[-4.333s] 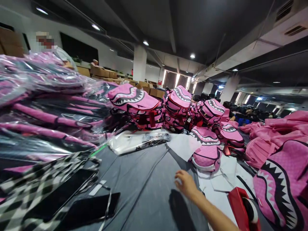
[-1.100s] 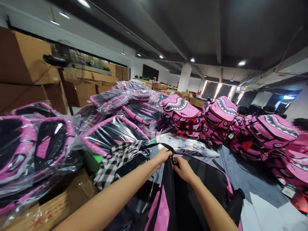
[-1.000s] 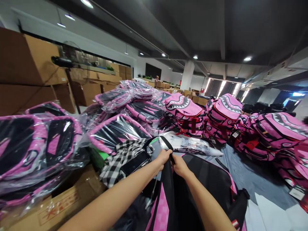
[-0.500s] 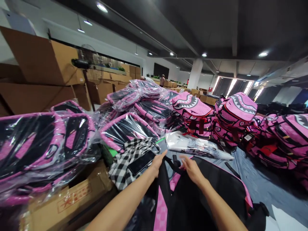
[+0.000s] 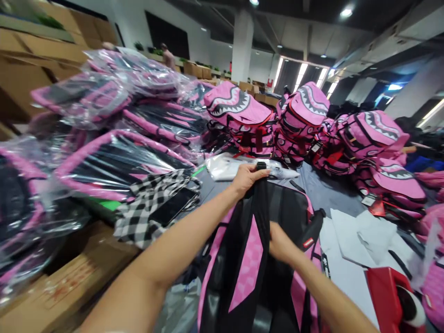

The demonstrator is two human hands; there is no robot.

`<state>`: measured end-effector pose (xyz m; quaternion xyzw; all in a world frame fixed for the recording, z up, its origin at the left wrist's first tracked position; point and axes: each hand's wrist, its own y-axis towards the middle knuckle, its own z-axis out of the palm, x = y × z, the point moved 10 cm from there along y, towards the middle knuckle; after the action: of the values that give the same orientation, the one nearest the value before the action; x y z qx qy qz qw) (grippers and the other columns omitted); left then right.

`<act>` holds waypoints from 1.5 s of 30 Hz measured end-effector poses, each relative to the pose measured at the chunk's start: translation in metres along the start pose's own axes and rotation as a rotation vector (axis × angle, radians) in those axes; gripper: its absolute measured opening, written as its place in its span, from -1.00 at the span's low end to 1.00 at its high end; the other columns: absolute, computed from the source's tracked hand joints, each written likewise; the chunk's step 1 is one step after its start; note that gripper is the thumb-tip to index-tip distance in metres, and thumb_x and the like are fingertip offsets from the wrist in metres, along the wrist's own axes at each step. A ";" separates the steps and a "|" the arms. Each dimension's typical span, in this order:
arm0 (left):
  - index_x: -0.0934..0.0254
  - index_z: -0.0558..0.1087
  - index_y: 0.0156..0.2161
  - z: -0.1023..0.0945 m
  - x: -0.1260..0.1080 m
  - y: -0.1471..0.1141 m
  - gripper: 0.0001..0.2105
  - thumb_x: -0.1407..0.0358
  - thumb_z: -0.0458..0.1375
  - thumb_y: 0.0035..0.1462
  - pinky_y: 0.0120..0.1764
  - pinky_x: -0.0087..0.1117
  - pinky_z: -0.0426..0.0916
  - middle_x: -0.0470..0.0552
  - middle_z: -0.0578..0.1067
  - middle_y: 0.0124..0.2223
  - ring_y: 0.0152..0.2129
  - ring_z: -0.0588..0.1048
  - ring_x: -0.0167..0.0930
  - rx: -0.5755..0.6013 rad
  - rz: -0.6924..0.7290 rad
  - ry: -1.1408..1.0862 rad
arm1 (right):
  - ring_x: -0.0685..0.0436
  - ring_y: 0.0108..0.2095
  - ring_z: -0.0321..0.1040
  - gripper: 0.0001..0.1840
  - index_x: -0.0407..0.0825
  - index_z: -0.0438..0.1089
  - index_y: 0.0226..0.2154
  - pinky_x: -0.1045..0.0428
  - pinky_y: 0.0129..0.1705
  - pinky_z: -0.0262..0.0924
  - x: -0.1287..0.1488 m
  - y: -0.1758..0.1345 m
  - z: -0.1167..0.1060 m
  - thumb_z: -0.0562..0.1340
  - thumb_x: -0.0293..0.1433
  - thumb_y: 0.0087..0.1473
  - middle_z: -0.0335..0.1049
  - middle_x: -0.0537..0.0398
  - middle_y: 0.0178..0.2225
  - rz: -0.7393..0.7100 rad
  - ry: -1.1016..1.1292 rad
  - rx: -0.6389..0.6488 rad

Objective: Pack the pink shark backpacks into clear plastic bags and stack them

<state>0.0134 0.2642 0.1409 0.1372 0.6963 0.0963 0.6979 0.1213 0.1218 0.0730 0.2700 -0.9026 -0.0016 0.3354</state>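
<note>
A black backpack [image 5: 287, 203] with pink trim lies back side up in front of me. My left hand [image 5: 245, 179] is closed on the upper end of its shoulder strap [image 5: 248, 266], a wide black band with a pink checked patch. A small black buckle [image 5: 261, 165] shows at the fingertips. Lower down, my right hand [image 5: 280, 243] is closed against the right edge of the same strap, its fingertips partly hidden behind it. Just beyond my left hand is a stack of clear plastic bags [image 5: 225, 167].
Bagged pink-and-black backpacks [image 5: 104, 162] are piled at left. Pink shark-mouth backpacks [image 5: 239, 108] stand along the back and right. A black phone [image 5: 173, 206] rests on checked cloth [image 5: 133, 222]. White sheets [image 5: 350, 240] and a red tape dispenser [image 5: 388, 296] lie right; a cardboard box [image 5: 69, 277] is lower left.
My view has turned right and down. Both hands, earlier apart with fingers extended over the backpack, are now closed on the shoulder strap, which is lifted and drawn straight.
</note>
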 end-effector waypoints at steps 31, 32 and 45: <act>0.30 0.54 -0.33 0.263 0.039 -0.085 -0.84 0.43 0.11 0.24 -0.24 -0.48 0.38 -0.08 0.56 -0.39 -0.41 0.51 -0.44 0.822 0.568 0.387 | 0.04 -0.69 0.26 -0.80 0.04 0.38 -0.25 0.14 -0.56 0.22 0.022 -0.134 -0.150 0.22 -0.18 0.21 0.37 0.26 -0.59 0.071 -0.530 -0.917; 0.28 0.54 -0.30 0.257 0.034 -0.090 -0.86 0.41 0.12 0.25 -0.22 -0.47 0.39 -0.07 0.58 -0.36 -0.38 0.53 -0.43 0.825 0.570 0.390 | 0.03 -0.70 0.25 -0.76 0.03 0.39 -0.23 0.14 -0.58 0.21 0.017 -0.143 -0.158 0.24 -0.15 0.20 0.34 0.27 -0.59 0.134 -0.493 -0.934; 0.25 0.49 -0.24 0.181 -0.079 -0.143 -0.78 0.31 0.02 0.41 0.04 -0.28 0.26 -0.05 0.56 -0.34 -0.31 0.50 -0.40 0.449 1.069 0.757 | 0.03 -0.57 0.13 -0.59 0.00 0.36 -0.29 0.13 -0.55 0.10 -0.005 -0.124 -0.181 0.33 -0.01 0.05 0.20 0.26 -0.53 0.275 0.126 -0.529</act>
<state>0.1853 0.0928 0.1675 0.5597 0.7319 0.3217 0.2182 0.2945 0.0509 0.1875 0.0481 -0.8764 -0.1744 0.4463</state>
